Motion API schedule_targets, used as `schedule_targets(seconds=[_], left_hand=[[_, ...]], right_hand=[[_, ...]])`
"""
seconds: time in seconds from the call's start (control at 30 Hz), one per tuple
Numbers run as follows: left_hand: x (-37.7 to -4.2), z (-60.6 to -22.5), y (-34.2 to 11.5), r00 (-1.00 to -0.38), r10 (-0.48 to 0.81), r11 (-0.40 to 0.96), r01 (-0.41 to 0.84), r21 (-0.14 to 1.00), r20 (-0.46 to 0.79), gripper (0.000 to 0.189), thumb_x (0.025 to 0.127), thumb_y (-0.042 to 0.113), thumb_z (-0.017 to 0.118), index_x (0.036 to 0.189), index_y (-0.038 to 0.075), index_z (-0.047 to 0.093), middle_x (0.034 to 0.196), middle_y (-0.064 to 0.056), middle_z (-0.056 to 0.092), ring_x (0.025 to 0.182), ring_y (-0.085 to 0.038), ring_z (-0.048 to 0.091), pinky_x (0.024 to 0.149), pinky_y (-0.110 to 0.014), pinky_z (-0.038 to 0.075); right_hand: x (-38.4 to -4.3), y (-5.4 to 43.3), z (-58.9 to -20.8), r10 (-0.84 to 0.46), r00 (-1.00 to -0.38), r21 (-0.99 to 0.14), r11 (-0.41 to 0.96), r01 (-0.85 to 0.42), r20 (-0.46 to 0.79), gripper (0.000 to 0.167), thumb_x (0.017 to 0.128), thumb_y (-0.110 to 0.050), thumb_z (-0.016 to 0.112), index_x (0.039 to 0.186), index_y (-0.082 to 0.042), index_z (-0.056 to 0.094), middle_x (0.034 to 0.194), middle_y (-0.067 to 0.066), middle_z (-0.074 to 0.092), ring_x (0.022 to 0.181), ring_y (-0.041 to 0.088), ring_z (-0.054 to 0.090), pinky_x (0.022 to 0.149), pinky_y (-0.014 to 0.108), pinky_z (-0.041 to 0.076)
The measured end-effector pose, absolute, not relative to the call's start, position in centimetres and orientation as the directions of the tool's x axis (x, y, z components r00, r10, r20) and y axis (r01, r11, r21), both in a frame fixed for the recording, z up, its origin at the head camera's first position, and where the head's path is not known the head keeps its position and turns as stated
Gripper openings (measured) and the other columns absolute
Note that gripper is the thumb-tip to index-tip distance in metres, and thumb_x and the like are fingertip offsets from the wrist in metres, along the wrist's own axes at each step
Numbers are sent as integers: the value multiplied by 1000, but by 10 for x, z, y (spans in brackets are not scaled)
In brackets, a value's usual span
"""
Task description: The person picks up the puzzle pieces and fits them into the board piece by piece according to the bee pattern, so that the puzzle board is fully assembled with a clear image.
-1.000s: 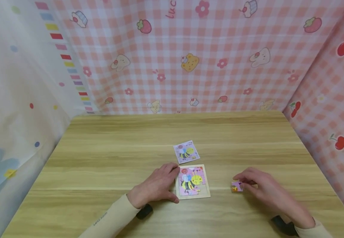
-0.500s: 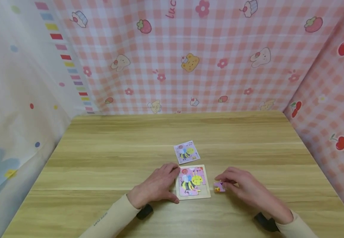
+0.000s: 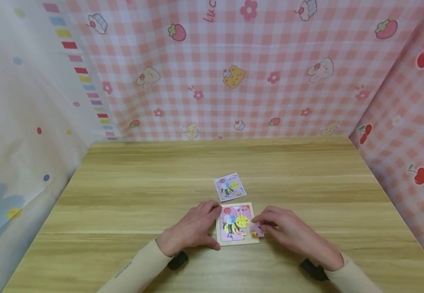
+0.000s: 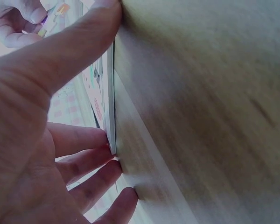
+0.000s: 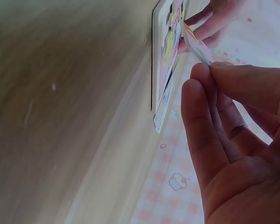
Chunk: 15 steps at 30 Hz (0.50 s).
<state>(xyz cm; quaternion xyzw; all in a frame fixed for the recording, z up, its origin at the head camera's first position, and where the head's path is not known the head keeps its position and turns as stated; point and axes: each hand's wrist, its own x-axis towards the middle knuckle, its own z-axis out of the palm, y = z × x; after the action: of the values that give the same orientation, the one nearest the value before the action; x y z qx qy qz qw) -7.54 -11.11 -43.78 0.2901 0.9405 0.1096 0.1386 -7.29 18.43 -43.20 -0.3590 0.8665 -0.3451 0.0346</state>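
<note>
A square wooden puzzle tray (image 3: 238, 244) lies on the table, holding a mostly assembled bee jigsaw (image 3: 235, 221) with a bare gap at its lower right. My left hand (image 3: 193, 228) holds the tray's left side, thumb at the near corner and fingertips at the far corner. Between thumb and fingertips, my right hand (image 3: 292, 230) pinches a pink and yellow puzzle piece (image 3: 257, 231). This piece is over the tray's right rim beside the gap. In the right wrist view the pinched piece (image 5: 198, 49) appears tilted above the tray (image 5: 156, 56).
Just behind the tray lies a square bee picture card (image 3: 230, 187). The wooden table (image 3: 142, 175) extends around both hands. Checked pink cloth (image 3: 212, 81) hangs along the table's back edge and right side, with white cloth on the left.
My right hand has carried the puzzle piece leftward from the table on the right to the tray's right rim. The left hand and the tray have stayed in place.
</note>
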Motion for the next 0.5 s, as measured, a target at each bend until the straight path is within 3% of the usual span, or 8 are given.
schedule_targets(seconds=[0.5], left_hand=[[-76,-437,-111,-792,573,811,509,289,-210,104,77,51,90,155,0,44,156,-13,40,140,-29,41,113,-47,43]], right_hand=[[-77,175,-437,-690,-711,-608,511,-608,131,19,95,-1,71,111,-9,77,100,-7,71,88,2,60,78,28,56]])
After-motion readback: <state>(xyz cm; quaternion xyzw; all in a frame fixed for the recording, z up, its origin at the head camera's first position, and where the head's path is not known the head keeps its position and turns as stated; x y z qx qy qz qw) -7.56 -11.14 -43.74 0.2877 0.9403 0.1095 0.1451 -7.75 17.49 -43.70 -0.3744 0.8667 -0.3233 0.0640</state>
